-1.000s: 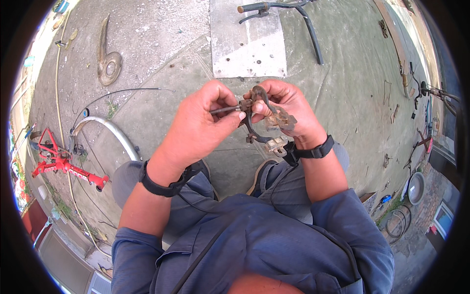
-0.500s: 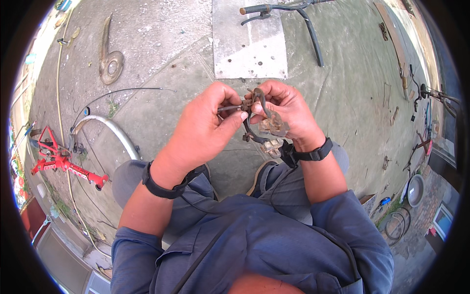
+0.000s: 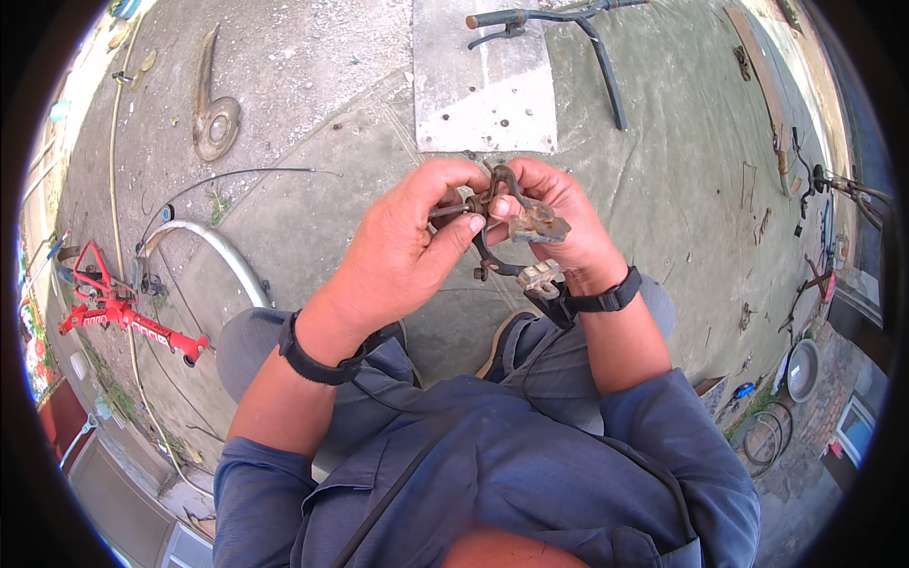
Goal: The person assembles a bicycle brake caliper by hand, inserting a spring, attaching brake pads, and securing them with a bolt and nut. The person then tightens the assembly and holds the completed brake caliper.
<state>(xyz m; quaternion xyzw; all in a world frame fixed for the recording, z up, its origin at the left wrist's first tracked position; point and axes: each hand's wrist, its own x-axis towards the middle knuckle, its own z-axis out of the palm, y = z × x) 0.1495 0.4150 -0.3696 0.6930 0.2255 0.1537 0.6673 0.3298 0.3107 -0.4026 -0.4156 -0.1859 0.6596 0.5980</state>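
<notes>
Both hands hold a dirty, rusty bicycle brake caliper in front of me, above my knees. My left hand is closed, thumb and fingers pinching the pivot end, where a thin metal rod sticks out toward the palm. My right hand is closed around the upper part of the curved arms, its thumb by the pivot. Two worn brake pads hang from the arms: a brown one against the right palm and a paler, blocky one below it. The right fingertips are partly hidden behind the caliper.
A bicycle handlebar lies ahead by a pale metal sheet. At left are a red bicycle frame, a curved silver mudguard and a black cable. Tools and a round metal bowl lie at right.
The caliper has turned slightly in my hands, so its two brake pads now hang farther apart and show more clearly. Both hands keep their grip and have barely moved.
</notes>
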